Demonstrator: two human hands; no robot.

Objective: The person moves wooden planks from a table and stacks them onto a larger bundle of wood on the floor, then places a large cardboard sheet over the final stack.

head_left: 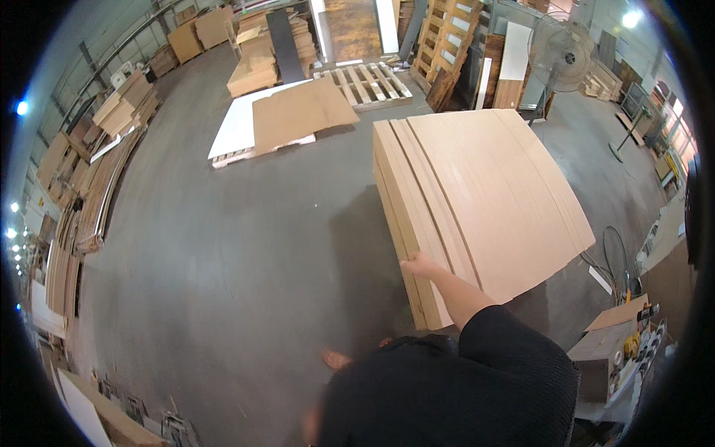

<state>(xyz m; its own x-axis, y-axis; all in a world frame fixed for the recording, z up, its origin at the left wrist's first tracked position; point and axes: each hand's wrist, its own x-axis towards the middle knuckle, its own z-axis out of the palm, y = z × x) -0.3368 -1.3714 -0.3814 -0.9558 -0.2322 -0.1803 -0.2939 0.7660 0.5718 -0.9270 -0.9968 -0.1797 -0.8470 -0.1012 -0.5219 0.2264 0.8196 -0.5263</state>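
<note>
While no left hand can be made out anywhere, the right hand (418, 264) reaches forward from its black sleeve (514, 350) and rests on the near left edge of the stack of light wooden panels (480, 201); whether its fingers curl under that edge I cannot tell. The stack spreads ahead and to the right of that hand, its long axis running away from the person toward the standing fan (560, 56), so the right hand is plainly the nearer one.

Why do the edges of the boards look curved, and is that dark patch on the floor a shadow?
Head view: the fisheye lens bends the straight edges of the board stack, more toward the black round rim; the dark patch on the concrete floor left of the stack looks like its shadow; the ceiling lamp flares white; the hand is sharp.
</note>
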